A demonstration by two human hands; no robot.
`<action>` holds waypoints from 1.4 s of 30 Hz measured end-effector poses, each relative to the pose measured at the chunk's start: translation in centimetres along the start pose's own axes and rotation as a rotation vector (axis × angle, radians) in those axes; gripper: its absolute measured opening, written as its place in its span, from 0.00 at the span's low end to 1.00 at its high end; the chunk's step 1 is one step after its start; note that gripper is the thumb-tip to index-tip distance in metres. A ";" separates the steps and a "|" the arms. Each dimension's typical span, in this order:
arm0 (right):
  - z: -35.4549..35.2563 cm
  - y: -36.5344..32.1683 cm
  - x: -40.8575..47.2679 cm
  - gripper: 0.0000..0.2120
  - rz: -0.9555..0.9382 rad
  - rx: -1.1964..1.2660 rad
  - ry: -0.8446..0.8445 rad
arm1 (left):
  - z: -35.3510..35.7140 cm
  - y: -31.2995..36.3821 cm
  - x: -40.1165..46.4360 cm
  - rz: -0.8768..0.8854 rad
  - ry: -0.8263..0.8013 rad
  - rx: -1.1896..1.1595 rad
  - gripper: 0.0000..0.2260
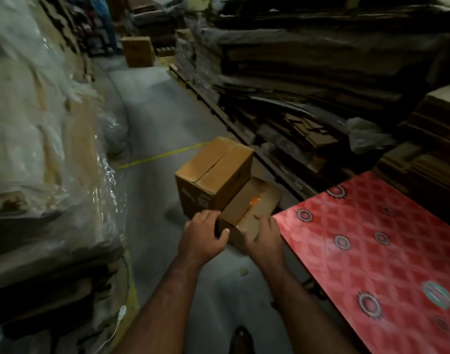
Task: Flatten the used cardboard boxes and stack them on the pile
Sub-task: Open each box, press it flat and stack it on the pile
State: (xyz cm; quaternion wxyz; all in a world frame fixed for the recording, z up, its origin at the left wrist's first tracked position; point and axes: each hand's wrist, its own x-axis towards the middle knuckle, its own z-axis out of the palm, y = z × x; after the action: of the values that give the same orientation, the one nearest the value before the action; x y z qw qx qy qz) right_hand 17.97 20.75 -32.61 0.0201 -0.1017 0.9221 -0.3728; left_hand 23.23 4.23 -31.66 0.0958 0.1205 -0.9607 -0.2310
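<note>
Early in the cycle. Small box (pixel 247 213) is in both hands, not yet flat: top is open, flaps up, walls standing. Something orange shows inside it, too blurred to identify. Bigger box (pixel 213 175) sits on the floor (pixel 155 111) just behind it, closed and full shape, untouched. Another closed box (pixel 138 51) stands further down the aisle. So at least three are left to flatten, as far as I can see.

Left hand (pixel 202 235) grips the small box's near left corner, fingers over the top edge, thumb on the near face. Right hand (pixel 266 238) holds the near right side, fingers curled over the rim. Box is held out in front, touching or nearly touching the bigger one; can't tell which.

Flattened cardboard stack (pixel 308 80) runs along the right, probably the pile. Red patterned sheet (pixel 372 251) lies just right of the right hand.
</note>
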 end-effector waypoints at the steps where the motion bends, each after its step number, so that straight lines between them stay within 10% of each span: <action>1: 0.9 -0.3 1.5 0.24 0.001 -0.001 -0.018 | 0.1 -0.9 1.4 -0.014 -0.011 0.020 0.25; 27: 32.3 1.6 43.3 0.33 0.511 -0.043 -0.197 | 16.0 -35.9 48.6 0.097 -0.363 0.200 0.22; 37: 48.0 9.4 50.5 0.44 0.912 0.162 -0.196 | 28.1 -49.1 55.5 -0.438 -0.375 -0.043 0.43; 42: 51.5 10.8 49.8 0.41 1.006 0.380 0.006 | 29.0 -52.8 55.3 -0.670 -0.323 -0.445 0.25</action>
State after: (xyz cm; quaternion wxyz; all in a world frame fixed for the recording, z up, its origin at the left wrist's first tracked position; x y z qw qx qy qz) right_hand -26.80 -17.01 -75.30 0.2118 0.3591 0.7734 -0.4776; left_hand -26.52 -44.49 -74.59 -0.1123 0.3644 -0.7981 -0.4666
